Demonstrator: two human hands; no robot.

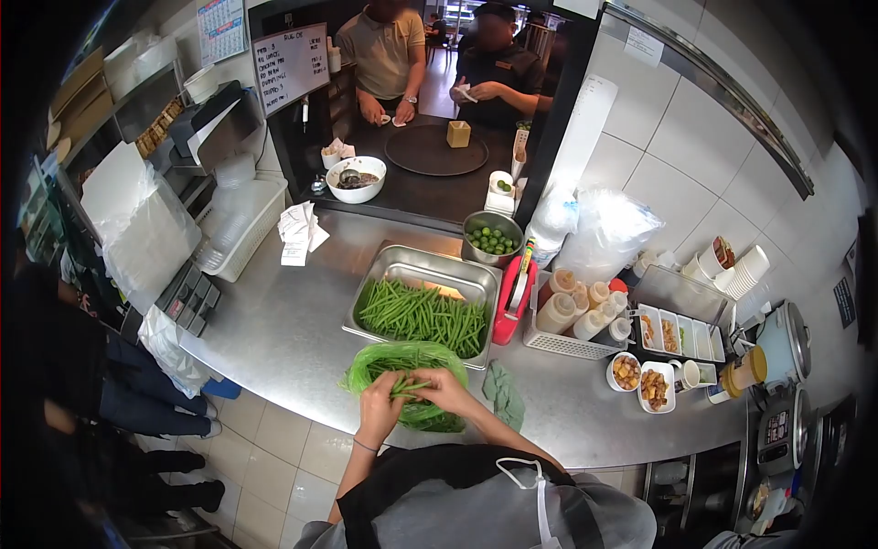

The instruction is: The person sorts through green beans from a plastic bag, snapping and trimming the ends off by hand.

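Observation:
My left hand [380, 405] and my right hand [444, 392] are close together over a green plastic bag [366, 364] at the counter's front edge. Between their closed fingers are a few green beans [407, 386], held by both. More beans show inside the open bag, partly hidden by my hands. Just behind the bag lies a steel tray [489, 284] with many cut green beans [421, 316] heaped in it.
Right of the tray are a red tape dispenser [510, 316], a steel pot of limes [494, 258] and a basket of sauce bottles [572, 343]. A green cloth [503, 395] lies near my right forearm. Two people stand beyond the pass window; another person is at the left.

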